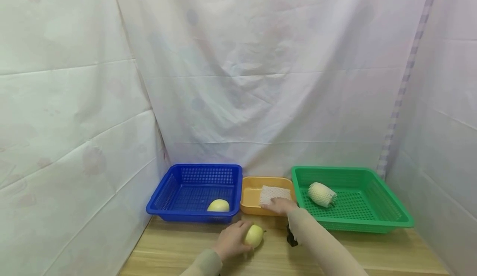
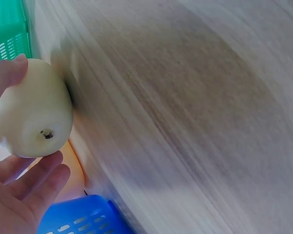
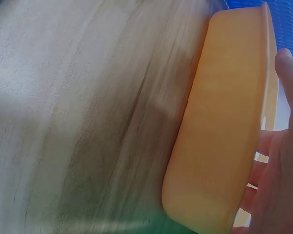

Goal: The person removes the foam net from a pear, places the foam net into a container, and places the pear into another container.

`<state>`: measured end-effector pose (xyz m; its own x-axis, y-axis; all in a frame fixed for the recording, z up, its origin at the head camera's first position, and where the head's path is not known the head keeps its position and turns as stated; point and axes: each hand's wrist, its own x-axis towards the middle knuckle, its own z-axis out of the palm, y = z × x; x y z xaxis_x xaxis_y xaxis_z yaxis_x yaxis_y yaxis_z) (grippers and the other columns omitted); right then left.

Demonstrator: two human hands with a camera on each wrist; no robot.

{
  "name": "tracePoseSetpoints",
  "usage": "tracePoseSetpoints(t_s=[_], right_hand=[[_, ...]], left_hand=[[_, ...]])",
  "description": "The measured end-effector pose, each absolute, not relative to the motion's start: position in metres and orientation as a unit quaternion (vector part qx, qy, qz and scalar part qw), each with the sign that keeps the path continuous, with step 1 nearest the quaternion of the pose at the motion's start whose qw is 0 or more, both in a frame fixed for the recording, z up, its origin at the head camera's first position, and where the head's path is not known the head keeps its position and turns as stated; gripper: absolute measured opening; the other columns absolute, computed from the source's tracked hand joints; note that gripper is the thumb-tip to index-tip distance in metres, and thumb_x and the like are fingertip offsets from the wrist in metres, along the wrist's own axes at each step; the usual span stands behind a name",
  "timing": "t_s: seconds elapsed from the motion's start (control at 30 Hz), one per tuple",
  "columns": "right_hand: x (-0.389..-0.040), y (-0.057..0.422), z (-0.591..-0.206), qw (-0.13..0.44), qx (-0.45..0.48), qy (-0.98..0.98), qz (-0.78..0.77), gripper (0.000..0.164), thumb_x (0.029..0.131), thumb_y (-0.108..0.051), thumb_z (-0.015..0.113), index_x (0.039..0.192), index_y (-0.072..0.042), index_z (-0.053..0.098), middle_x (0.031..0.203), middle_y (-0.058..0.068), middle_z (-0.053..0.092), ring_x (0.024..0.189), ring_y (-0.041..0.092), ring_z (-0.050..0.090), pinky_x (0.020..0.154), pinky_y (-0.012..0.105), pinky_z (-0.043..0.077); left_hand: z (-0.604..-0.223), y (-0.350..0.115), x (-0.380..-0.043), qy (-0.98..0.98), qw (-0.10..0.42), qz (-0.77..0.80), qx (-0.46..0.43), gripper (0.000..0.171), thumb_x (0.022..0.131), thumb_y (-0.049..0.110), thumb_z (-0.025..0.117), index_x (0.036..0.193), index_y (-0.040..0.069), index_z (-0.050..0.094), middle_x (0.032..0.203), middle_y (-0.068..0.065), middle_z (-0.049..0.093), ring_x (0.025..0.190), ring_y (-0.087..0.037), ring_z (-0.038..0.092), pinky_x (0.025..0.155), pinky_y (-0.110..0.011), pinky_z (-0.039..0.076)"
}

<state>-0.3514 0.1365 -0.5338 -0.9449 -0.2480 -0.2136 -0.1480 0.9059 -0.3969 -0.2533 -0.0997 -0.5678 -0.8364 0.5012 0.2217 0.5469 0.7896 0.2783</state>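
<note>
A pale yellow-green pear (image 1: 254,236) with a dark stem is near the table's front, and my left hand (image 1: 233,239) grips it from the left. In the left wrist view, thumb and fingers lie round this pear (image 2: 36,109), its dark-spotted end showing. My right hand (image 1: 281,205) reaches over the front rim of a shallow orange tray (image 1: 250,196), at the near edge of a white foam net sleeve (image 1: 275,192) lying there. The right wrist view shows the thumb apart from the fingers, whose tips are hidden behind the tray wall (image 3: 219,117).
On the left stands a blue basket (image 1: 193,217) holding another pear (image 1: 218,205). A green basket (image 1: 372,227) on the right holds a pear in a foam net (image 1: 321,194). Near my right forearm lies a small black object (image 1: 291,238). White curtains (image 1: 238,81) enclose the wooden table (image 1: 160,247).
</note>
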Motion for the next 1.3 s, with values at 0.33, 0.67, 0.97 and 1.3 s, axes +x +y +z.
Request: tracePoseSetpoints(t_s=[0.33, 0.67, 0.97, 1.3], right_hand=[[-0.348, 0.141, -0.529, 0.108, -0.112, 0.967, -0.200, 0.077, 0.093, -0.060, 0.049, 0.140, 0.001, 0.047, 0.139, 0.019, 0.050, 0.129, 0.038, 0.044, 0.105, 0.052, 0.034], [-0.352, 0.139, -0.519, 0.100, -0.114, 0.966, -0.208, 0.074, 0.094, -0.053, 0.052, 0.140, 0.005, 0.044, 0.142, 0.023, 0.046, 0.131, 0.040, 0.041, 0.106, 0.052, 0.032], [-0.349, 0.146, -0.499, 0.056, -0.138, 0.962, -0.228, 0.069, 0.095, -0.049, 0.056, 0.142, 0.000, 0.044, 0.142, 0.020, 0.047, 0.130, 0.039, 0.043, 0.103, 0.054, 0.036], [-0.342, 0.173, -0.486, -0.027, -0.154, 0.969, -0.192, 0.065, 0.092, -0.059, 0.054, 0.135, -0.011, 0.055, 0.138, 0.012, 0.052, 0.119, 0.034, 0.054, 0.094, 0.058, 0.043]], left_hand=[[-0.568, -0.099, -0.252, -0.941, 0.073, -0.175, -0.280, 0.073, 0.068, 0.045, 0.083, 0.132, 0.018, 0.057, 0.120, 0.000, 0.062, 0.101, -0.020, 0.061, 0.079, -0.040, 0.052], [-0.565, -0.098, -0.252, -0.943, 0.056, -0.180, -0.273, 0.073, 0.069, 0.045, 0.083, 0.132, 0.018, 0.057, 0.120, 0.000, 0.061, 0.102, -0.019, 0.061, 0.081, -0.038, 0.052], [-0.571, -0.101, -0.253, -0.940, 0.074, -0.182, -0.278, 0.073, 0.068, 0.045, 0.083, 0.132, 0.019, 0.057, 0.117, 0.001, 0.062, 0.099, -0.019, 0.062, 0.077, -0.038, 0.052], [-0.569, -0.101, -0.254, -0.943, 0.062, -0.184, -0.270, 0.074, 0.068, 0.046, 0.083, 0.132, 0.021, 0.057, 0.119, 0.002, 0.061, 0.099, -0.019, 0.061, 0.076, -0.039, 0.052]])
